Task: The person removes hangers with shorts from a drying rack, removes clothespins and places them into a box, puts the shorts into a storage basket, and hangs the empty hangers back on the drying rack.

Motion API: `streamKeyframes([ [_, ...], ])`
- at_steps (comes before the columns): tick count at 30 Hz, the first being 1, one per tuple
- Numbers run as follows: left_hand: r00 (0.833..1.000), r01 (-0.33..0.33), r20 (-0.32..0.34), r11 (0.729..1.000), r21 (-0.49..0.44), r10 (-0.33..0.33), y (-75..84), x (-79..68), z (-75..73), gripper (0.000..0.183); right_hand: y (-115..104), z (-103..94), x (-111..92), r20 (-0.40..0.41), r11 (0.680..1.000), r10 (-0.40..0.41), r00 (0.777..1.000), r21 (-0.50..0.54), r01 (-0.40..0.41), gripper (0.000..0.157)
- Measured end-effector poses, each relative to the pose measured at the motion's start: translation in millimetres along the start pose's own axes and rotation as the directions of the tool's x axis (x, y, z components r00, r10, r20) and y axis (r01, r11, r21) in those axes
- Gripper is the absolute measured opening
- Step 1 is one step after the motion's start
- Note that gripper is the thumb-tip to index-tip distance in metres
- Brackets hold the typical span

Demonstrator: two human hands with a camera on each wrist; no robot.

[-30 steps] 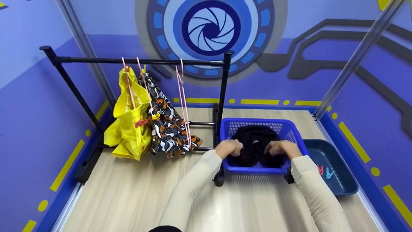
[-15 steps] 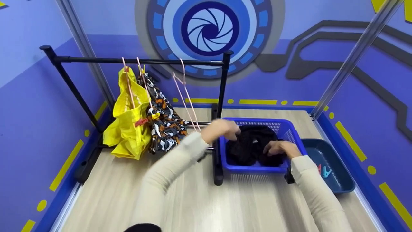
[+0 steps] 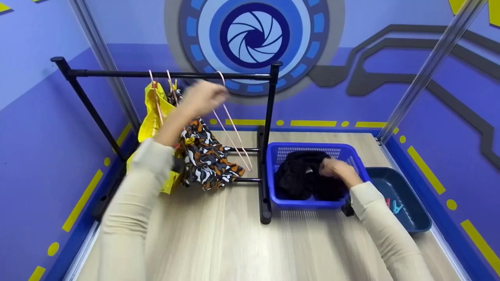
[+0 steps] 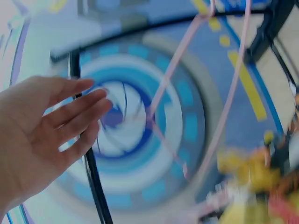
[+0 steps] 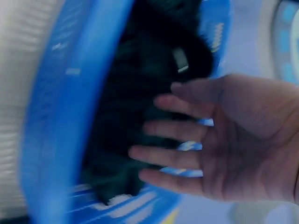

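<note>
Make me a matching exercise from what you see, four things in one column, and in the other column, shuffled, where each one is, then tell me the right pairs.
Things
1. left hand
2. right hand
3. black garment
4. light blue clothespin

Places
A. heaped inside the blue basket
B. lying in the dark tray
C. raised near a bare pink hanger
D. fingers out over the basket

Right pairs: 1-C, 2-D, 3-A, 4-B
</note>
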State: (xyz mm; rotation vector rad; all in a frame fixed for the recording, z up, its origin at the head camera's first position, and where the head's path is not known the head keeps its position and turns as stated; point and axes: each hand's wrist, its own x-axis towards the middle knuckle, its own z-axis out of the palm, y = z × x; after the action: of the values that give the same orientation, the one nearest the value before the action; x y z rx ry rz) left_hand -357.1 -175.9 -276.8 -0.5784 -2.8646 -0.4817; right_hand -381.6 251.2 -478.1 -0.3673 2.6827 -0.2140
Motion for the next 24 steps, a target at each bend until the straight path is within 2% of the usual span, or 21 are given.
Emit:
streamKeyframes([
  [2, 0.986, 0.085, -0.145, 0.996, 0.036, -0.079, -23.2, -5.9, -14.2, 0.028, -16, -11.8, -3, -0.138, 1.000, 0.007, 0.990, -0.018, -0.010, 0.019],
  [4, 0.949, 0.162, -0.282, 0.985, 0.061, -0.139, -46.3, -12.0, -24.2, 0.028, -35, -23.0, -6, -0.300, 1.000, -0.016, 0.954, -0.018, 0.012, 0.022],
  [6, 0.898, 0.231, -0.400, 0.971, 0.069, -0.185, -68.2, -17.2, -31.4, 0.032, -56, -32.4, -9, -0.442, 0.998, -0.051, 0.895, 0.008, 0.060, 0.023],
  [8, 0.852, 0.297, -0.464, 0.954, 0.047, -0.243, -86.8, -23.1, -35.8, 0.038, -80, -39.6, -12, -0.553, 0.992, -0.089, 0.828, 0.026, 0.125, 0.021],
  [10, 0.821, 0.358, -0.484, 0.934, 0.020, -0.304, -102.0, -28.2, -37.4, 0.042, -104, -44.2, -15, -0.628, 0.980, -0.131, 0.767, 0.035, 0.197, 0.021],
  [11, 0.810, 0.376, -0.487, 0.927, 0.001, -0.328, -107.7, -30.8, -37.5, 0.042, -116, -45.9, -16, -0.649, 0.973, -0.144, 0.747, 0.044, 0.226, 0.020],
  [14, 0.802, 0.410, -0.474, 0.912, -0.007, -0.364, -117.9, -37.0, -35.2, 0.041, -150, -47.9, -22, -0.687, 0.945, -0.201, 0.699, 0.053, 0.323, 0.019],
  [16, 0.803, 0.413, -0.471, 0.911, -0.005, -0.366, -120.4, -39.0, -33.0, 0.040, -171, -47.7, -25, -0.705, 0.909, -0.255, 0.662, 0.059, 0.413, 0.018],
  [19, 0.804, 0.409, -0.482, 0.912, 0.026, -0.347, -121.6, -39.9, -30.7, 0.039, -201, -44.9, -26, -0.731, 0.827, -0.355, 0.583, 0.046, 0.561, 0.016],
  [21, 0.805, 0.405, -0.493, 0.913, 0.047, -0.332, -122.6, -39.6, -28.6, 0.038, -221, -40.2, -26, -0.722, 0.761, -0.429, 0.543, 0.034, 0.647, 0.015],
  [23, 0.804, 0.401, -0.504, 0.913, 0.069, -0.315, -123.5, -40.3, -26.9, 0.038, -239, -33.1, -24, -0.690, 0.712, -0.502, 0.521, 0.013, 0.702, 0.015],
  [24, 0.803, 0.398, -0.511, 0.914, 0.075, -0.308, -123.9, -40.9, -26.2, 0.038, -248, -28.8, -23, -0.668, 0.695, -0.531, 0.522, 0.009, 0.719, 0.015],
])
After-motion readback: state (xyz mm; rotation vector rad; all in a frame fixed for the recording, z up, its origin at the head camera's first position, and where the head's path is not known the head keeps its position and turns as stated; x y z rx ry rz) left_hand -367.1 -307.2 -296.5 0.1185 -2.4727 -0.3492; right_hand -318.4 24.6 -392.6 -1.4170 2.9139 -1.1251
